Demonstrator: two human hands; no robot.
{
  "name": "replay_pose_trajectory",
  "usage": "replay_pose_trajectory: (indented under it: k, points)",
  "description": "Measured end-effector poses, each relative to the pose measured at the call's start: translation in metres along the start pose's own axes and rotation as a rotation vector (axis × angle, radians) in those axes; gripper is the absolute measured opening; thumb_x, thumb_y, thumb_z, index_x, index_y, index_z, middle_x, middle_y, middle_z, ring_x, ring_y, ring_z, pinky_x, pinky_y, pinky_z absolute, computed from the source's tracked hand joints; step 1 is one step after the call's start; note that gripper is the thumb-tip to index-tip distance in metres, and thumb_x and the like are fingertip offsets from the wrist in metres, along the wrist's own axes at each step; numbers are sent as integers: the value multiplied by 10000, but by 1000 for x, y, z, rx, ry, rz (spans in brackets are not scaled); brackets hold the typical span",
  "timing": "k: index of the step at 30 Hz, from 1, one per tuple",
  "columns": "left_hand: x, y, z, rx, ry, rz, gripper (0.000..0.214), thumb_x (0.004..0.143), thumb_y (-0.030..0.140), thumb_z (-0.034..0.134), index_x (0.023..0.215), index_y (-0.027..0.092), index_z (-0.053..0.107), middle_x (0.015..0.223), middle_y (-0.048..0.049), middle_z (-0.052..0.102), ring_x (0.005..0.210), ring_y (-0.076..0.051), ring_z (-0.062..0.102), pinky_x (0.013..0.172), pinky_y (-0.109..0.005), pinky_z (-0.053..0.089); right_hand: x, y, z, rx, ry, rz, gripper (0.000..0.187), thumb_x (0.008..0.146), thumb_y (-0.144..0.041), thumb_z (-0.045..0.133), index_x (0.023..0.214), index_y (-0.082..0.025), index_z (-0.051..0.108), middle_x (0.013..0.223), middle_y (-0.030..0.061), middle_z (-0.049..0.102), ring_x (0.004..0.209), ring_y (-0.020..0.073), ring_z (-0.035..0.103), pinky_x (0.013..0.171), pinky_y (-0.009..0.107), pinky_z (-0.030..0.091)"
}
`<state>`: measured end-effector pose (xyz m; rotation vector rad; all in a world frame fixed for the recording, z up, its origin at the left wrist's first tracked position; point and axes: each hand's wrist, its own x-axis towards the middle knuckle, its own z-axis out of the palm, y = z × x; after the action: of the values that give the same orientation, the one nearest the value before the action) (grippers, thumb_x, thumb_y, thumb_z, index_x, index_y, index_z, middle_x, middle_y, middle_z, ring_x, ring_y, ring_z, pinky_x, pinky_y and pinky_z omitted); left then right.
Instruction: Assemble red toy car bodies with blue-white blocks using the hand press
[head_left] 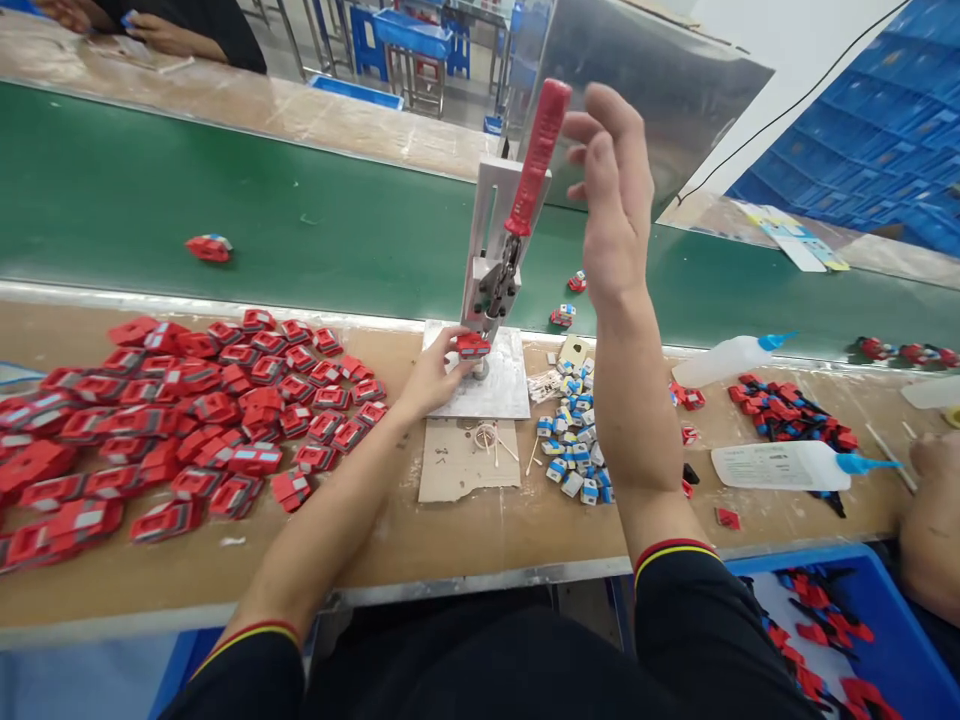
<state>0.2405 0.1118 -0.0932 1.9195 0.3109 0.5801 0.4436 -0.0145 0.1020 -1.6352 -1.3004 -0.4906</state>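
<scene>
My left hand (441, 372) pinches a small red toy car part (472, 346) at the foot of a toggle press (496, 285), just above its metal base plate (506, 390). The press's red-gripped lever (541, 155) stands raised. Beside that lever my right hand (616, 190) is lifted, fingers apart and slightly curled, with nothing in it. To the left spreads a heap of red car parts (187, 400). Right of the plate lies a pile of small blue and white parts (581, 430).
A green conveyor belt (337, 230) runs behind, carrying a red toy (210, 247). Glue bottles (780, 466) and red-black parts (787, 412) lie at right. A blue bin (892, 610) stands front right. Swabs lie on cardboard (450, 465). Other people's hands (161, 35) show at the edges.
</scene>
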Motion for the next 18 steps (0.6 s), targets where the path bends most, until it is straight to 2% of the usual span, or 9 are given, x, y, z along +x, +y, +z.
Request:
replay_pose_trajectory:
  k: [3,5,8,10,12,14,18]
  points:
    - [10,-1,10,-6,-14,33,485,877,156,703,1332,254,566,1302,-86,787,1242,-281,745,1079,-470,557,12,-39,15,54,-53,-74,620,1041,-786,399,1502,-382,494,1330,67,702,1252,262,709,987,387,645]
    - [14,-5,14,-32,-25,48,478,874,136,693,1320,247,561,1295,-91,788,1238,-274,744,1107,-475,543,8,-48,18,85,-40,-102,611,1046,-773,428,1482,-352,501,1251,66,719,1194,235,723,963,358,643]
    - [16,-12,15,-68,-46,56,492,866,132,689,1324,240,547,1281,-97,793,1216,-263,747,1094,-462,542,-13,-54,10,124,-28,-191,568,1052,-730,493,1449,-324,512,1221,59,713,1162,220,741,853,322,652]
    - [15,-17,15,-81,-56,65,500,869,142,683,1336,239,533,1267,-96,796,1195,-254,752,1071,-446,546,-32,-62,2,104,-21,-297,496,1072,-638,542,1455,-324,517,1246,53,708,1147,222,753,847,345,663]
    - [14,-19,15,-87,-60,79,503,874,148,672,1346,238,524,1259,-97,796,1186,-250,754,1041,-430,552,-50,-72,-4,39,0,-404,408,1089,-466,595,1471,-336,533,1241,47,726,1134,220,757,918,387,668]
    - [14,-20,15,-89,-60,87,502,880,147,660,1355,238,524,1273,-102,789,1186,-249,753,1013,-419,560,-68,-81,-6,-13,22,-496,414,1069,-294,634,1474,-330,555,1206,51,752,1122,220,756,957,407,666]
    - [12,-16,14,-82,-69,118,509,880,138,641,1370,232,539,1315,-107,768,1196,-244,739,981,-397,582,-103,-83,1,-63,4,-528,486,1021,-150,628,1464,-341,568,1213,48,761,1149,245,754,974,462,664]
